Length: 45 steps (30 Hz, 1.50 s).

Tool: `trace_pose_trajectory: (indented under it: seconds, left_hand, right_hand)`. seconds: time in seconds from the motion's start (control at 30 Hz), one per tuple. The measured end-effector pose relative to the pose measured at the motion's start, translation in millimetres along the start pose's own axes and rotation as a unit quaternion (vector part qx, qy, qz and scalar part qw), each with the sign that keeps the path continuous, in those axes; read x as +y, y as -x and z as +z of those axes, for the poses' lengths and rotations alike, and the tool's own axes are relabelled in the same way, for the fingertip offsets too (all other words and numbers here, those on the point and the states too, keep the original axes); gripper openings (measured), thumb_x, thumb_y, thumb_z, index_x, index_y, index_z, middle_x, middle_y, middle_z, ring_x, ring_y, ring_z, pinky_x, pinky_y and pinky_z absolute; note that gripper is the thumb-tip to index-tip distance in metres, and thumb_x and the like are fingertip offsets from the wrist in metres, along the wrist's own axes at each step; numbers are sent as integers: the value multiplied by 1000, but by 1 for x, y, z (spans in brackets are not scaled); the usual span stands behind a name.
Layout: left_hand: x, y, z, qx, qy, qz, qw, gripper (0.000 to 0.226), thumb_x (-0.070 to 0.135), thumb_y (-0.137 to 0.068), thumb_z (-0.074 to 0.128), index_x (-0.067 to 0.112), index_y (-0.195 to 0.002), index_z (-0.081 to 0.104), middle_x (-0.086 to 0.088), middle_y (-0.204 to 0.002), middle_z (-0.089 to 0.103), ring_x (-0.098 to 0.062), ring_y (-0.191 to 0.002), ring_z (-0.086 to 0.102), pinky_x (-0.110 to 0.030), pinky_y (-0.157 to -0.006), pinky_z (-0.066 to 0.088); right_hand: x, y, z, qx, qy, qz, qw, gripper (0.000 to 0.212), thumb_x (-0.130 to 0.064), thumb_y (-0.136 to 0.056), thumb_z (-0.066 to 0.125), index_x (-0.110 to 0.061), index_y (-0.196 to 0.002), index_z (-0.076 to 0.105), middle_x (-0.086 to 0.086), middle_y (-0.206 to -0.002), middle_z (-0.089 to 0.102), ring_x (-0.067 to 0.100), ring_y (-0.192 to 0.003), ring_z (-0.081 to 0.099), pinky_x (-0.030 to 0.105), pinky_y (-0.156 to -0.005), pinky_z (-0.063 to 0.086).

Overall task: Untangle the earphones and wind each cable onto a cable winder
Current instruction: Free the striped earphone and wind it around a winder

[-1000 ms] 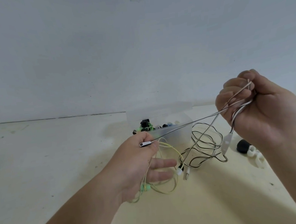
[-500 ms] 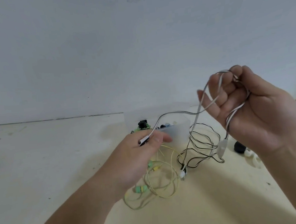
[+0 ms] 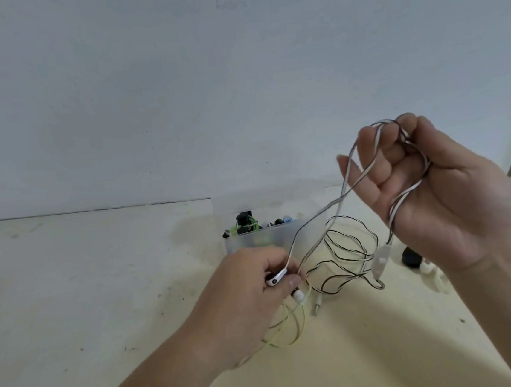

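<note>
Left hand [image 3: 251,290] pinches low — right hand [image 3: 435,194] raised, curled.

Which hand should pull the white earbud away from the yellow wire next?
Probably the left hand: it pinches the white earbud, just above the yellow cable. The right hand is raised off to the side, busy with loops of the white cable round its fingers.

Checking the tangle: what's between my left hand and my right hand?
In the head view, only the white earphone cable spans it, running slack from the left hand up to the right hand.
</note>
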<state>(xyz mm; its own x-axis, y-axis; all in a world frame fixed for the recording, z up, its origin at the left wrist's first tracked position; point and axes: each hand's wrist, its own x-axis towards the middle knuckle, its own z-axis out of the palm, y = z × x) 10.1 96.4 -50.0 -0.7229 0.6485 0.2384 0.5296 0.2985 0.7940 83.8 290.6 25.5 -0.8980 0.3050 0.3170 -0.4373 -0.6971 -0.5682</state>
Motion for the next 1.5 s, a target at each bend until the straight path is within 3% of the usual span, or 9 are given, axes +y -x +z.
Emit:
trace_pose_trajectory:
  seconds: [0.23,0.47,0.6,0.7,0.83,0.97,1.13,1.27,1.5]
  left_hand:
    - [9,1,-10,160,-20,89,983,14,25,-91,69,31,-78,66,11,-74,66,-3,-59,55,-10,-51,38]
    - [19,11,3,-53,23,103,993,16,40,-94,54,27,-86,58,5,-77,66,-21,-66,57,-35,-64,47]
    - [10,9,13,-141,-125,101,977,53,80,-82,46,37,-109,64,23,-100,61,4,-88,55,-18,-72,43]
    - [3,6,6,-118,-213,85,966,68,83,-80,21,33,-101,63,18,-94,61,0,-90,56,-30,-83,49]
    - [1,5,-8,-32,-320,5,947,62,68,-91,25,14,-74,52,-1,-69,58,-17,-68,56,-35,-69,49]
    - [1,2,-16,38,-361,-61,930,47,52,-95,51,16,-64,50,0,-58,54,-16,-58,52,-31,-57,38]
    - [3,-1,-8,121,-224,-37,966,21,36,-85,68,28,-66,62,14,-63,61,-5,-58,54,-22,-51,36]
    - [5,-1,-6,135,-152,3,979,13,27,-83,71,29,-72,66,14,-70,63,-5,-53,50,-20,-52,36]
    - [0,0,-8,137,-128,42,981,17,19,-83,73,29,-72,65,14,-69,63,-6,-58,51,-17,-55,38]
  right_hand:
    - [1,-5,-6,38,82,46,995,39,-26,-94,45,-15,-60,60,1,-60,58,20,-60,67,40,-77,60]
    - [-8,-14,-22,162,228,6,960,30,-21,-100,49,-8,-76,61,9,-67,67,19,-51,58,31,-63,55]
    - [-13,-10,-21,153,303,15,940,21,-19,-97,54,-9,-82,64,9,-78,73,9,-33,31,23,-55,52]
    - [-19,-5,-19,101,375,54,920,9,-18,-84,63,-10,-81,64,8,-79,72,7,-33,24,23,-55,49]
    - [-29,-4,-30,58,556,95,824,13,-3,-76,74,-12,-84,71,9,-78,73,13,-44,43,27,-58,47]
    - [-38,-10,-53,134,752,100,637,23,2,-73,76,-20,-81,75,4,-77,75,27,-70,68,43,-69,57]
    - [-47,-16,-75,229,819,129,510,17,4,-79,68,-8,-89,74,14,-80,71,21,-59,57,23,-54,42]
    - [-42,-21,-89,231,840,159,465,33,-15,-83,66,4,-110,69,26,-107,69,22,-70,51,28,-63,42]
    - [-44,-16,-79,232,843,194,445,35,-30,-94,60,-6,-71,50,5,-54,38,21,-49,37,25,-50,28]
